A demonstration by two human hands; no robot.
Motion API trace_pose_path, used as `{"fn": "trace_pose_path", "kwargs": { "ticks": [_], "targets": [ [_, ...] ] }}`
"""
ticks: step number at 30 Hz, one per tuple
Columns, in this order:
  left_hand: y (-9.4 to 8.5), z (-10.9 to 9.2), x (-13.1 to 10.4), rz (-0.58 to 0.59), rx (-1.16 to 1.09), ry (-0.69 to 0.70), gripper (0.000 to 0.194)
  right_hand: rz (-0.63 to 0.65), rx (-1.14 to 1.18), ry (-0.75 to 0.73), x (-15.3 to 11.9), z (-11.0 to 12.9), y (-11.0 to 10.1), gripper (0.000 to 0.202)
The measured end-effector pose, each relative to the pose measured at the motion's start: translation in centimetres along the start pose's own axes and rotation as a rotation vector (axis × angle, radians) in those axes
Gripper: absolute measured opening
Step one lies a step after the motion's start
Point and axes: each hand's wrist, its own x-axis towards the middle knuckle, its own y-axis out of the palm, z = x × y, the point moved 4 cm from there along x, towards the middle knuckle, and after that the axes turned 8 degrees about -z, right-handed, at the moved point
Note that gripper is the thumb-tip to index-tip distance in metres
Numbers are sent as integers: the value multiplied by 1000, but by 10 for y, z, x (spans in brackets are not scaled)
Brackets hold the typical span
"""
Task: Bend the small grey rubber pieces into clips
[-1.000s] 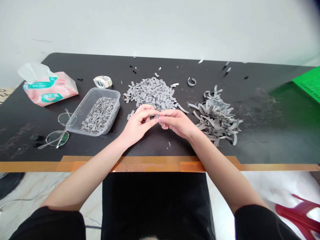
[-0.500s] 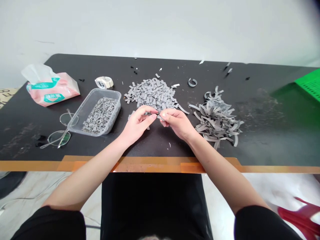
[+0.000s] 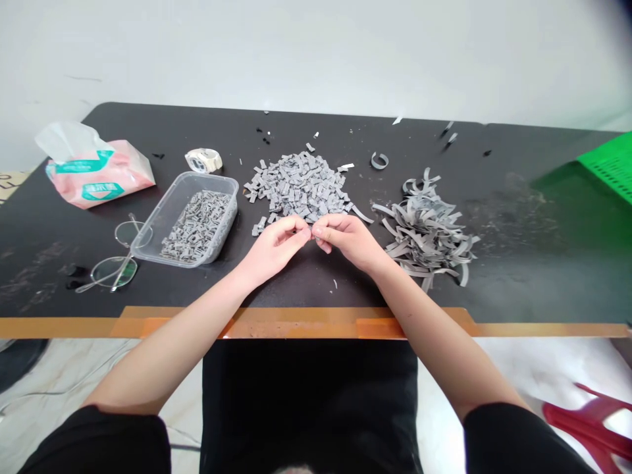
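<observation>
Between the grey pieces (image 3: 303, 181) and the bench's front edge (image 3: 306, 322), your left hand (image 3: 277, 249) and right hand (image 3: 349, 242) meet, fingers (image 3: 299, 238) pinched closed, anything gripped hidden.

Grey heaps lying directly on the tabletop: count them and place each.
2: the short-piece heap, right of the clear tub; the strip heap, right of the right hand.
</observation>
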Motion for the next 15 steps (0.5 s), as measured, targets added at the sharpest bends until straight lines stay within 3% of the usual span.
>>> {"fn": "trace_pose_path", "kwargs": {
  "ticks": [5,15],
  "targets": [
    [2,5,0,39,-45,-80,26,61,-62,-9,-2,1,-1,41],
    [-2,-1,1,-21,39,21,23,225,-51,56,-3,-1,5,22]
  ]
}}
